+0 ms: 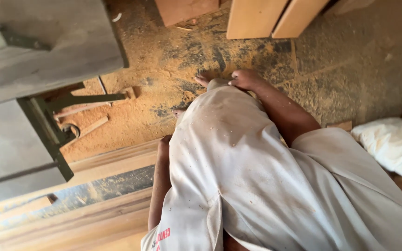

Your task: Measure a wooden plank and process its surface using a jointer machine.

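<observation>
1. Over the sawdust-strewn floor [164,97], your right hand [244,80] rests on your white garment [229,153]; its grip cannot be told.
2. Your left hand [164,143], near the long boards [112,160] at left, is half hidden, grip unclear.

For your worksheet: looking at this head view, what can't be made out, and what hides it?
- Left hand: mostly behind the white shirt; grip unseen.
- Right hand: fingers curl out of sight over the shirt.
- Wooden boards: cut off by the top edge.
- White bag: cut off by the right edge.
</observation>
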